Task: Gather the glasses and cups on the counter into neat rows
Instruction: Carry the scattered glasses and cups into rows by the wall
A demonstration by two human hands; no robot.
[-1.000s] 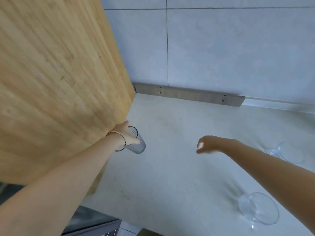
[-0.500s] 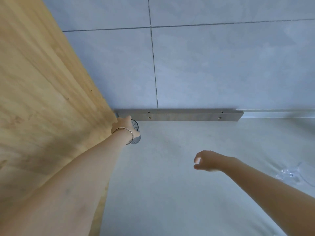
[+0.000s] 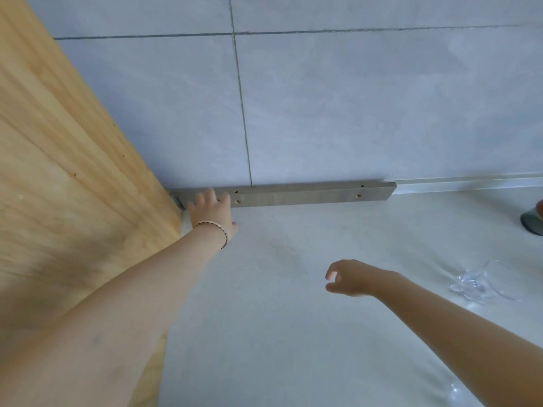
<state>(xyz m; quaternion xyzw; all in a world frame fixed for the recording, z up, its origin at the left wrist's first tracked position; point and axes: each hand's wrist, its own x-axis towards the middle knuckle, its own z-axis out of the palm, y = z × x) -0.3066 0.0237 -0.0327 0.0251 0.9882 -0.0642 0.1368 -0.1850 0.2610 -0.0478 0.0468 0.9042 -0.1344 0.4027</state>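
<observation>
a clear stemmed glass (image 3: 487, 282) sits toward the right side of the counter (image 3: 293, 318), its pose unclear. a dark grey cup (image 3: 531, 224), cut off by the frame, stands nearer the back edge.

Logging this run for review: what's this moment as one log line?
left hand: at back-left corner, grip unclear | right hand: empty, over pale counter | clear drinking glass: right side, untouched
</observation>
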